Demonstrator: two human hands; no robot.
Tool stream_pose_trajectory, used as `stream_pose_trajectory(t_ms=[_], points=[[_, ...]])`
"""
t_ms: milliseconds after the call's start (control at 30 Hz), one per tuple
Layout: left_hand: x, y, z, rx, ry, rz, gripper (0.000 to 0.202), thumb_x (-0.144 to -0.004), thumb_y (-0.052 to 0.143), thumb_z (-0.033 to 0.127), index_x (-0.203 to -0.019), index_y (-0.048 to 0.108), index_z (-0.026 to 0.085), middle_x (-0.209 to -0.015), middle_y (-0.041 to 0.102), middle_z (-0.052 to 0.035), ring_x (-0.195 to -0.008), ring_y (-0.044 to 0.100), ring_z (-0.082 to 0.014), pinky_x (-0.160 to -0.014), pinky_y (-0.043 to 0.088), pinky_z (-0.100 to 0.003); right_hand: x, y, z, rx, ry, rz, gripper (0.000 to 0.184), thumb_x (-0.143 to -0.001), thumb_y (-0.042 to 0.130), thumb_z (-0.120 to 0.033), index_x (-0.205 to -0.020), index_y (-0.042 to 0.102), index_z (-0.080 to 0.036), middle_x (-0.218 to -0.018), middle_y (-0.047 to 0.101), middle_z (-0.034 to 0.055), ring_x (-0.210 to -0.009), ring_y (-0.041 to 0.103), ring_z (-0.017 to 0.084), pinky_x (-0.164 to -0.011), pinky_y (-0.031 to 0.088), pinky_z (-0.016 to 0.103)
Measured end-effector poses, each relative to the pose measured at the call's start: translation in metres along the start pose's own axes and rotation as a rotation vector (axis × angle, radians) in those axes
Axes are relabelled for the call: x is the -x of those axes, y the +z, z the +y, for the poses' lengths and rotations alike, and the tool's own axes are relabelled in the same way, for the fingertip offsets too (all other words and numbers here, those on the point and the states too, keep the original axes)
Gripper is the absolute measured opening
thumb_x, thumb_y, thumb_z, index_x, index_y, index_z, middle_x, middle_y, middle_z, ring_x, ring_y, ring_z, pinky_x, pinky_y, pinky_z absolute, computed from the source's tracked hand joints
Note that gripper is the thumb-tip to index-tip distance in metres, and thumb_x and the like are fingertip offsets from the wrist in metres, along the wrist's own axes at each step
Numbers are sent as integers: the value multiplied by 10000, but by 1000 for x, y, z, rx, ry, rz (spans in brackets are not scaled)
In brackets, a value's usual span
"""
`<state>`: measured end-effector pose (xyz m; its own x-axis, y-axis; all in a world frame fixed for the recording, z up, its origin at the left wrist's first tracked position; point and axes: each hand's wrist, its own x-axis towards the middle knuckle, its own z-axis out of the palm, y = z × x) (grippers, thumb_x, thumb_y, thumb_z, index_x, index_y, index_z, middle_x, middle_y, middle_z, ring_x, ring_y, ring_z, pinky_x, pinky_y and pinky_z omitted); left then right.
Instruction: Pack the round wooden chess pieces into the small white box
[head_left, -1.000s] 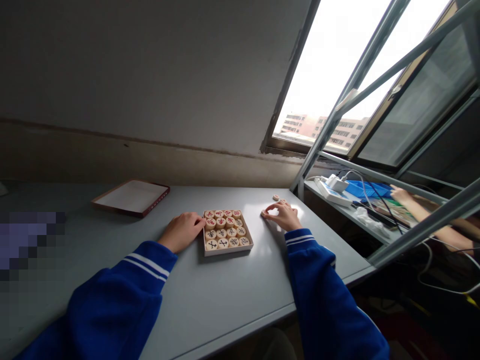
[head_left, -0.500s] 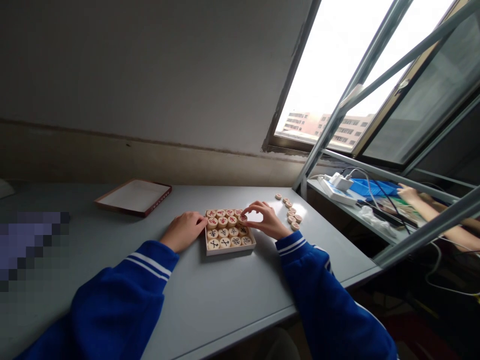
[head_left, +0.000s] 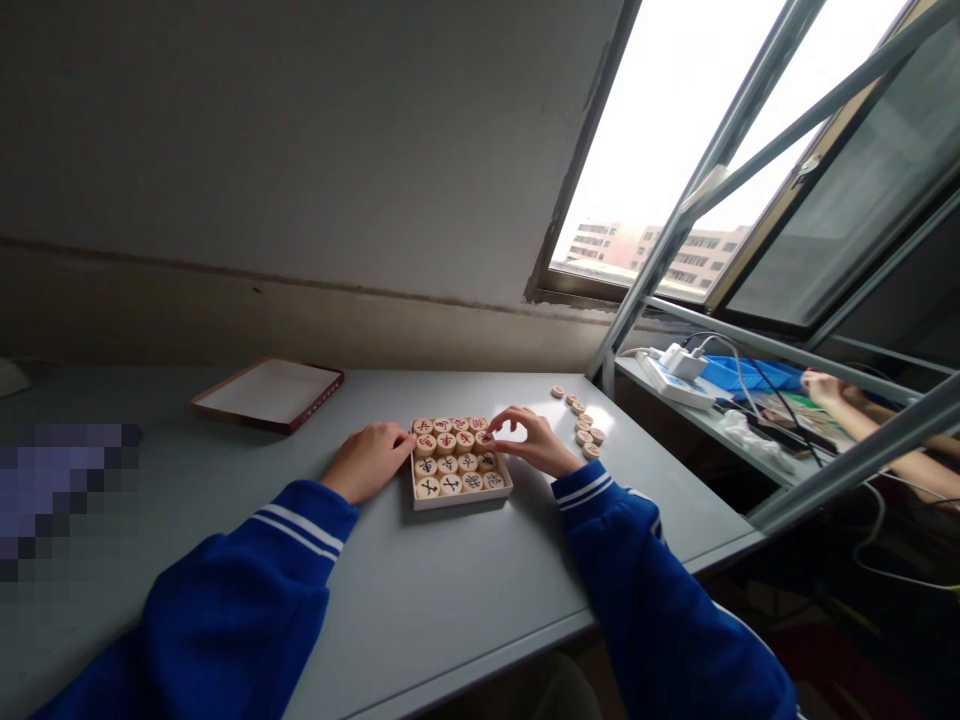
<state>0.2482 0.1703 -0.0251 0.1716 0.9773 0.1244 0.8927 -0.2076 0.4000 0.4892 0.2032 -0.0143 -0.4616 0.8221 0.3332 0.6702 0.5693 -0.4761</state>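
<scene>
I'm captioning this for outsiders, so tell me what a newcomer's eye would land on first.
Probably the glaring window at upper right. Then the box of discs with red and black characters, on the desk between the left hand and right hand; loose discs lie farther right.

Box (head_left: 463,501) between lid (head_left: 266,393) and loose pieces (head_left: 584,438)

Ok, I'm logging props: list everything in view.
Box: one, white, central
Pieces: sixteen visible, pale, boxed
Loose pieces: about seven, pale, desk's right
Lid: one, red-white, left
Desk: one, grey, foreground
Wall: one, greyish, behind
Window: one, dark-framed, upper right
Rails: several, grey, right
Shelf: one, grey, right
Power strip: one, white, shelf
Tray: one, blue, shelf
Co-worker's hand: one, bare, right
Sleeves: two, blue, foreground
Left grip: one, bare, box's left
Right grip: one, bare, box's right
</scene>
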Motion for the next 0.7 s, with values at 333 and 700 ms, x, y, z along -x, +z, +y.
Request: stream_pose_trajectory(t_ms=[333,700], points=[[-1,2,-2,13,-4,0,346,-810,324,331,-728,628,188,-863,654,-54,-804,576,-185,-685,372,-260,-16,-18,71,641,526,293,405,-804,456,-286,-1199,432,-203,-1292,391,86,-1175,315,240,-913,278,449],[-5,2,-4,71,-43,23,335,-807,357,342,-723,633,172,-837,658,-61,-758,579,-177,-647,365,-254,-27,-20,102,579,549,141,261,-845,364,-236,-1046,525,-192,-1126,543,76,-1060,449,205,-968,195,464]])
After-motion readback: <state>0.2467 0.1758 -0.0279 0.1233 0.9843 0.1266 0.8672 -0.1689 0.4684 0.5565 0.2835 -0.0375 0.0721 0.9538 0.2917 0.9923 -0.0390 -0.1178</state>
